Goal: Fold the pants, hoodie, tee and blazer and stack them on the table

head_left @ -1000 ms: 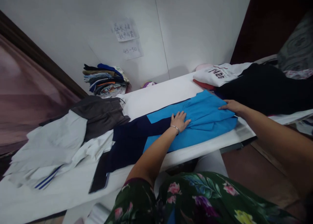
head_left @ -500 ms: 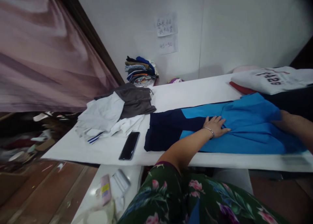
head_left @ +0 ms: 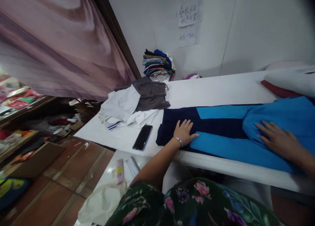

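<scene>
The blue-and-navy garment (head_left: 223, 128) lies lengthwise left to right, splayed left hand (head_left: 184, 133) atop its navy end, flattened right hand (head_left: 278, 140) on blue.

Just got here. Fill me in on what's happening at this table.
A person has both hands on a blue-and-navy garment laid out along the white table. The left hand lies spread on a navy part; the right hand rests on the rumpled bright blue part. A phone lies left of the garment, near a dark grey garment and white clothes.
</scene>
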Demonstrator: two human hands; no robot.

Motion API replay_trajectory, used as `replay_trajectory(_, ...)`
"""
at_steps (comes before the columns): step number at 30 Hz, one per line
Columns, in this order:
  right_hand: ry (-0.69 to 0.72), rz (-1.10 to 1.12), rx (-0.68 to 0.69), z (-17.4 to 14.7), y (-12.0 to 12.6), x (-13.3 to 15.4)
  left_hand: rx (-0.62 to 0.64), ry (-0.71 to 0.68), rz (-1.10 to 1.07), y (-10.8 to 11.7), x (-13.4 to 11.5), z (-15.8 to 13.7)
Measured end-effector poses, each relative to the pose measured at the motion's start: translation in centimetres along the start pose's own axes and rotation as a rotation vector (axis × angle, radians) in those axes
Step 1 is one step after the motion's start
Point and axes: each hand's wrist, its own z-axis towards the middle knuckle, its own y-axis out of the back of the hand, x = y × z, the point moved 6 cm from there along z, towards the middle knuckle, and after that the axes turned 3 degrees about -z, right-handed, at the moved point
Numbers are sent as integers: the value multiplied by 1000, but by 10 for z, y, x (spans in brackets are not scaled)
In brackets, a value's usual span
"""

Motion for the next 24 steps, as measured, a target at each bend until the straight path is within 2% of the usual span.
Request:
replay_trajectory(4, 9, 28, 16, -3, -25, -2, -96, 193, -18, 16, 50, -34)
replay_trajectory(8, 8, 59, -24, -3, -30, -10, -210, 494, -65, 31, 102, -61)
replay_trajectory(11, 28, 72, -55, -2, -33, -12, -247, 666, -110, 38, 130, -73)
replay_trajectory(14, 43, 64, -80, -2, -41, -17, -208, 757, -174, 38, 143, -74)
replay_trajectory(19, 52, 31, -80, -1, -56, -28, -134, 801, -340, 28, 146, -61)
replay_trajectory(24, 39, 57, -42, 2, -64, -35, -266, 855, -724, 20, 158, -64)
